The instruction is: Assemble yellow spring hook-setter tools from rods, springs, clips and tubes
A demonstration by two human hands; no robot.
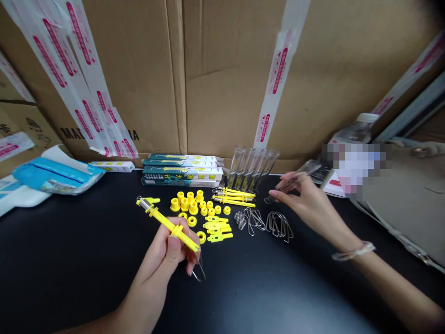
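The worktop [250,287] carries boxes [182,172] at its back. The left hand's [167,255] grip wraps a yellow rod [162,220], held aslant; the right hand's [311,199] grip pinches a clear tube [288,184], right of the boxes. Held lightly, that smooth tube could slip and roll; a careless swing of the rod's hook [199,280] could scatter caps [193,208] and springs [239,220].

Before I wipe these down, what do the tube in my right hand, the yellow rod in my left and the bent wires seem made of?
Tube: clear, glossy and see-through, so likely plastic, though glass is possible. Yellow rod: smooth, opaque, evenly coloured, probably moulded plastic. Bent wires: thin, silvery and shiny, apparently steel or another metal.
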